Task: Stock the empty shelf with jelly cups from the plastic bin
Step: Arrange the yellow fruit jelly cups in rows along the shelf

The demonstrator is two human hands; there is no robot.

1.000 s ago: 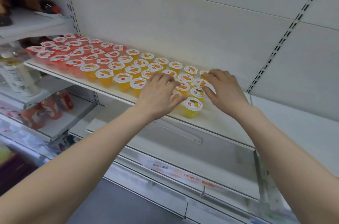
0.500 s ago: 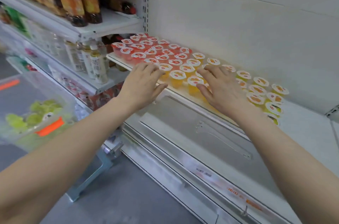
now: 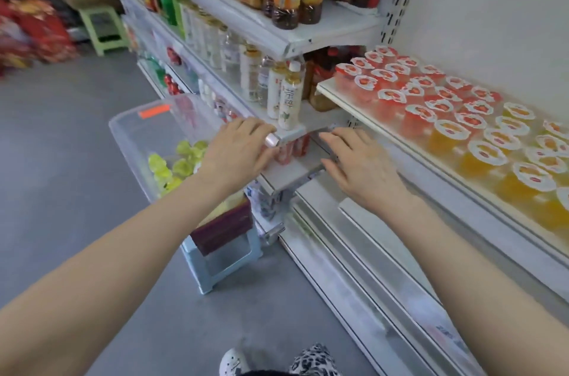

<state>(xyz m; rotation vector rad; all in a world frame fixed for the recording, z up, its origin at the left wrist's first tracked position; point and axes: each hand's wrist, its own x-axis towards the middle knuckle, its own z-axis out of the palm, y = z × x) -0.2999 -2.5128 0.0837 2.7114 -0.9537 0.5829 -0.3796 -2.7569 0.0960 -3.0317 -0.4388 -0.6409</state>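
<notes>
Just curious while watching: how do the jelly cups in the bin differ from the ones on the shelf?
The bin cups are green and lie loosely heaped; the shelf cups are red and orange and stand upright in neat rows with lids up. The bin holds only a few; the shelf holds dozens. Both look like small clear cups.

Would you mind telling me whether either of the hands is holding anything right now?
Nothing is held: the left hand and right hand are both open and empty.

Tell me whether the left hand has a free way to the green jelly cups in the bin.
Probably yes: the left hand is empty, beside the plastic bin, whose top is open above the green jelly cups.
</notes>
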